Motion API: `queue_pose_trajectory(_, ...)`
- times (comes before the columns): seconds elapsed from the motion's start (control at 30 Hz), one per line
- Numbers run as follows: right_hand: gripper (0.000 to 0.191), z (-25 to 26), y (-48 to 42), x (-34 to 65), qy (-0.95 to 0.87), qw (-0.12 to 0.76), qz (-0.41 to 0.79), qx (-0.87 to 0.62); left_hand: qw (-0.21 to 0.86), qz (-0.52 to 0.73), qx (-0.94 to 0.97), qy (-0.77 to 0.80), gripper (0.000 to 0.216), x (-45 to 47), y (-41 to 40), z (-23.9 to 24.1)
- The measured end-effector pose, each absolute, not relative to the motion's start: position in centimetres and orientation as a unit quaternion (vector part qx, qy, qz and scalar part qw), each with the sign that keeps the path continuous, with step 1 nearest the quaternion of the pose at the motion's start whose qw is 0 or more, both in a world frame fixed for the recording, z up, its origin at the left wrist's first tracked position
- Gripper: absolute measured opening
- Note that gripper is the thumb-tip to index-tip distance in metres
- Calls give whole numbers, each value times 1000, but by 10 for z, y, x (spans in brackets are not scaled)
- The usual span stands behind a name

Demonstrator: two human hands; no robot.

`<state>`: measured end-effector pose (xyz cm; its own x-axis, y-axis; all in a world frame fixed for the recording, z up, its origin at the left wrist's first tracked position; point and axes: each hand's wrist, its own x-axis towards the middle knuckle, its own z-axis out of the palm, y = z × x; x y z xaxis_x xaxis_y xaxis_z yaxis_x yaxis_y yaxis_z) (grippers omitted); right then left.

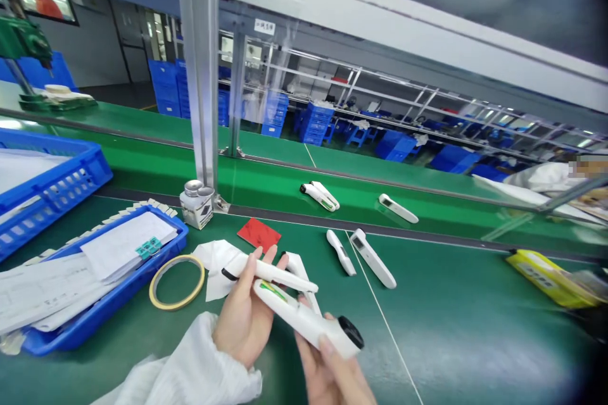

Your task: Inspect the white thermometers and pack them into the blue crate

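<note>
My left hand [244, 316] is closed around a slim white device [278, 274] with a black end at its left. A second, thicker white device [304, 319], with a green mark and a black round tip, rests in my right hand [332, 376], whose fingers curl under it. The two devices cross each other above the green table. A white cloth [216, 259] lies just behind my left hand.
Two more white devices [373, 258] lie on the table, and several others [320, 196] on the green belt behind. A tape ring [177, 282], a red card [259, 234], a small jar [197, 204], blue trays of papers [95, 304] and a yellow pack [551, 278] surround me.
</note>
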<state>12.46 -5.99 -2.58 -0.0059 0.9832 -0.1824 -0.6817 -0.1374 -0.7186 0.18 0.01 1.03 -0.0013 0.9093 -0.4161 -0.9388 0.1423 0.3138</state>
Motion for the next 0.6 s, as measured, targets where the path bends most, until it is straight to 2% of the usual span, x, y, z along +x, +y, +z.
queue_pose_trajectory(0.1, 27, -26, -59, 112, -230, 624, 665, -340, 712, 635, -21, 298, 33, 10, -6, 14)
queue_pose_trajectory(0.2, 45, -11, -62, 123, -291, 605, 617, -411, 718, 612, -6, 331, 34, 11, -9, 17)
queue_pose_trajectory(0.3, 79, 13, -66, 145, -450, 543, 481, -521, 726, 586, 37, 358, 36, 13, -7, 23)
queue_pose_trajectory(0.37, 96, 28, -68, 155, -595, 463, 346, -559, 725, 573, 84, 372, 35, 19, -6, 29)
queue_pose_trajectory(0.43, 95, 37, -69, 160, -689, 371, 231, -578, 727, 556, 132, 379, 32, 31, -8, 33)
queue_pose_trajectory(0.5, 90, 38, -70, 163, -711, 315, 159, -609, 735, 527, 189, 383, 31, 45, -13, 36)
queue_pose_trajectory(0.53, 87, 37, -71, 165, -702, 310, 135, -627, 736, 506, 232, 384, 32, 52, -16, 37)
queue_pose_trajectory(0.6, 79, 31, -76, 172, -677, 354, 98, -637, 732, 453, 355, 364, 41, 63, -22, 41)
